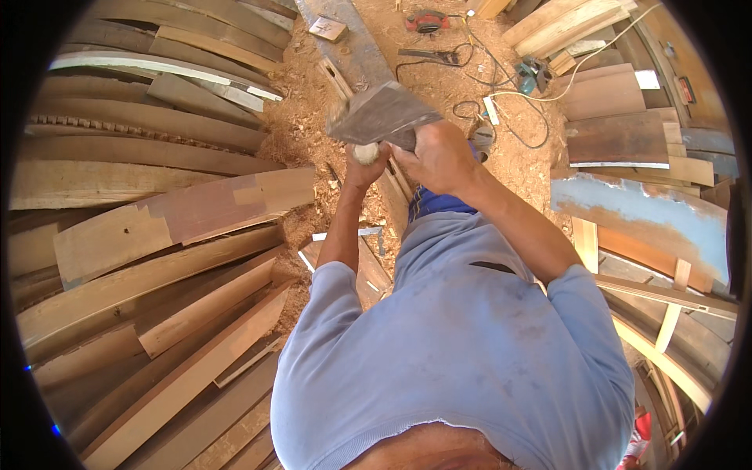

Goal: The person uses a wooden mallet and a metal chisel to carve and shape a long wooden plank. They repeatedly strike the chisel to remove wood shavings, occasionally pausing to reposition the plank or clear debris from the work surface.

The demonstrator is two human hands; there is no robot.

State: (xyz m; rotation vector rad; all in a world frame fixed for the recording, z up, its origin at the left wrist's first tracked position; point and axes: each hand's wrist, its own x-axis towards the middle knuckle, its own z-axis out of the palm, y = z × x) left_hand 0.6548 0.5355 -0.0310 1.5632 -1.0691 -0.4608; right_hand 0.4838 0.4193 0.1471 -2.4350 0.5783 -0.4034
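Toward twelve o'clock, a blurred dark-grey block (pixel 380 112) is clasped in the right grip (pixel 445 159); just below, a pale round-ended piece (pixel 365 153) is enclosed by the left grip (pixel 368 171). A blue-painted board (pixel 638 215) is seen at three o'clock.

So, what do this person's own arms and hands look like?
The left hand and right hand are bare, without gloves. Both forearms are uncovered, and no watch shows at the wrists. Loose, plain light blue-grey sleeves end around the elbows, part of a matching shirt with dark smudges.
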